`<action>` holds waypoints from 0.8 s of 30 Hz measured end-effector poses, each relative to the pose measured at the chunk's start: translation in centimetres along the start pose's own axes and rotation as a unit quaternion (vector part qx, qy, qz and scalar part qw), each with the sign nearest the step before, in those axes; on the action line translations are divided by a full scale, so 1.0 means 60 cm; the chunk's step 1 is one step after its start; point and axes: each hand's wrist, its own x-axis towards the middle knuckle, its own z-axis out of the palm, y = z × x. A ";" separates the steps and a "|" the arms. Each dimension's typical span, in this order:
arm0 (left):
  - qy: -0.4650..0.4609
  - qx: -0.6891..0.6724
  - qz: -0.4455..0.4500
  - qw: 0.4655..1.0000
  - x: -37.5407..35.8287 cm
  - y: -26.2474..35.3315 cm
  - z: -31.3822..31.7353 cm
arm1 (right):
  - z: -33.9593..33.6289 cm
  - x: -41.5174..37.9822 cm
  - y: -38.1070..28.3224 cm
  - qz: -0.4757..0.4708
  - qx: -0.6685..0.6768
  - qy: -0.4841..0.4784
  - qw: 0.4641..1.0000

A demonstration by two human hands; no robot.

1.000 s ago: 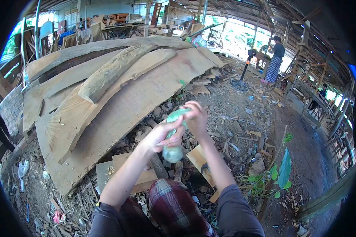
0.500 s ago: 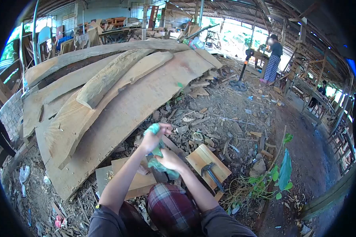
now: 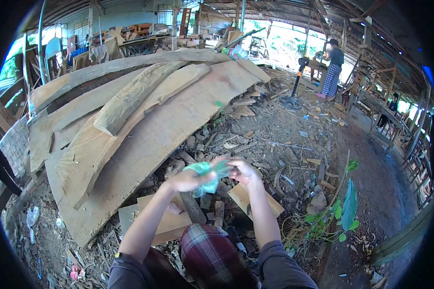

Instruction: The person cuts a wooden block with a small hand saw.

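Observation:
A thin green plastic bag (image 3: 206, 179) is stretched between my two hands, above the littered ground. My left hand (image 3: 185, 180) has its fingers closed on the bag's left side and is blurred by motion. My right hand (image 3: 243, 171) pinches the bag's right end with thumb and fingers. Below my right forearm lies a light wooden board (image 3: 266, 198); the hammer on it is mostly hidden by that arm. Another flat board (image 3: 166, 216) lies under my left forearm.
Large wooden slabs (image 3: 164, 130) lie to the left. A leafy plant (image 3: 348, 207) grows at the right, near a beam (image 3: 405, 236). Farther back, a person (image 3: 332, 70) stands beside a black stand (image 3: 290, 102). Wood scraps litter the ground.
My hands have moved apart, the right one up and to the right, and the green bag is now spread between them. My right forearm now covers most of the hammer.

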 end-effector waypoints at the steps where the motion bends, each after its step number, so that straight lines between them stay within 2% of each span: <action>1: -0.039 0.116 -0.057 0.991 -0.004 0.029 0.000 | -0.007 0.004 -0.008 0.021 0.045 -0.045 0.998; 2: 0.003 0.107 0.070 0.992 0.004 -0.001 0.013 | -0.012 0.007 -0.007 0.046 0.096 0.002 0.994; 3: -0.016 0.079 0.075 0.994 0.005 0.007 0.007 | -0.002 0.005 -0.013 0.071 0.144 0.050 0.986; 5: -0.057 0.018 0.084 0.995 0.002 0.028 -0.006 | 0.012 0.015 -0.004 0.073 0.229 0.033 0.970; 6: -0.057 0.029 0.084 0.994 0.001 0.021 -0.010 | 0.022 0.018 0.004 0.073 0.272 0.025 0.959; 7: -0.042 0.016 0.067 0.997 0.001 0.018 -0.011 | 0.029 0.012 0.015 0.005 0.190 0.000 0.982; 9: -0.013 -0.008 0.035 0.999 0.000 0.014 -0.011 | 0.042 -0.011 0.014 -0.104 0.171 -0.088 0.976; 10: 0.041 -0.086 0.024 0.995 -0.001 0.019 -0.007 | 0.052 -0.026 0.021 -0.182 0.041 -0.066 0.980; 11: 0.050 -0.095 0.027 0.994 0.000 0.018 -0.011 | 0.064 -0.043 0.029 -0.255 -0.091 -0.043 0.962; 12: 0.059 -0.105 0.030 0.992 0.002 0.016 -0.015 | 0.082 -0.057 0.030 -0.324 -0.220 -0.020 0.920; 13: 0.068 -0.115 0.032 0.991 0.001 0.023 -0.017 | 0.111 -0.075 0.025 -0.295 -0.212 -0.104 0.926; 15: 0.042 -0.143 0.033 0.988 -0.002 0.033 -0.005 | 0.140 -0.068 0.040 -0.299 -0.253 -0.105 0.914; 16: 0.034 -0.160 0.024 0.986 0.000 0.026 0.002 | 0.155 -0.077 0.030 -0.228 -0.188 -0.091 0.951; 17: 0.026 -0.176 0.017 0.984 0.003 0.022 0.009 | 0.156 -0.068 0.032 -0.270 -0.200 -0.048 0.941; 19: 0.049 -0.212 0.004 0.976 0.002 0.036 0.017 | 0.139 -0.035 0.041 -0.420 -0.318 0.009 0.850; 21: 0.067 -0.230 -0.026 0.970 -0.004 0.037 0.016 | 0.157 -0.046 0.040 -0.449 -0.320 0.053 0.833; 22: 0.029 -0.313 -0.001 0.949 -0.003 0.039 0.013 | 0.165 -0.055 0.038 -0.448 -0.359 0.095 0.813; 24: 0.003 -0.394 -0.024 0.919 -0.005 0.028 0.009 | 0.154 -0.055 0.040 -0.466 -0.421 0.124 0.768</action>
